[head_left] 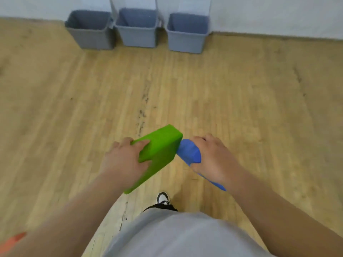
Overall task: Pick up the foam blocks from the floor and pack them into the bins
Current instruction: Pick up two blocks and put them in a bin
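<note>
The left hand (123, 160) grips a green foam block (157, 154) and the right hand (213, 158) clutches a blue foam block (189, 152), both carried above the floor (259, 108). Three grey bins (137, 28) stand well ahead by the wall (contents unseen), so packing remains.

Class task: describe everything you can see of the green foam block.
The green foam block is a bright green rectangular slab with rounded edges and a matte, foam-like surface. It is held off the floor, tilted, its long side slanting down toward the person. The left hand grips its left end, thumb on the upper face. Its right edge overlaps the blue block in view; whether they touch cannot be told.
</note>
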A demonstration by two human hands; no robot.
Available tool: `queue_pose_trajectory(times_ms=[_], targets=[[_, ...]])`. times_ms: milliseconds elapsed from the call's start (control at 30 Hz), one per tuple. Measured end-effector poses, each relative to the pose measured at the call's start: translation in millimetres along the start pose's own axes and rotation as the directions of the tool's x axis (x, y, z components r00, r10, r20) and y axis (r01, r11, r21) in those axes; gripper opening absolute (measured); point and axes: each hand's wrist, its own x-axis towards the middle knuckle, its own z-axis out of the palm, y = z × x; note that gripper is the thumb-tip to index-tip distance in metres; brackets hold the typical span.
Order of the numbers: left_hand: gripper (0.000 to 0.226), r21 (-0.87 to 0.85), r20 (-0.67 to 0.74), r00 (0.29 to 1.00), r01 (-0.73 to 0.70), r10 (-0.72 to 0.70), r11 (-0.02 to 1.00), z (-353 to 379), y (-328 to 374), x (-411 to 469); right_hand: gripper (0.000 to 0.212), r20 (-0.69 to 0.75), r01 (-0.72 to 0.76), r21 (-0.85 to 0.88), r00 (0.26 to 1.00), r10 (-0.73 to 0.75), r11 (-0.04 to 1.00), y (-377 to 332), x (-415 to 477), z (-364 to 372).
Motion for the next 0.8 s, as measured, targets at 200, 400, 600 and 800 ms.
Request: queue_pose_trajectory(times_ms=[200, 400, 600, 800], targets=[[0.069, -0.204, -0.135, 0.954, 0.237, -0.267, 0.95, -43, -94, 5, 0.081, -0.051, 0.244, -0.055, 0.968, -0.247, 0.968, -115, 102, -52], [0.069, -0.348, -0.199, 0.858, 0.39, -0.474, 0.853, -74, -147, 22, 0.076, -0.057, 0.486, -0.095, 0.869, -0.492, 0.869, -193, 187, -78], [0.069, -0.38, -0.281, 0.782, 0.442, -0.557, 0.812, -130, -163, 102, 0.073, -0.082, 0.513, -0.037, 0.854, -0.514, 0.858, -219, 297, -116], [0.07, -0.426, -0.322, 0.755, 0.423, -0.571, 0.8, -206, -159, 224, 0.074, -0.051, 0.531, -0.054, 0.844, -0.533, 0.846, -218, 424, -193]])
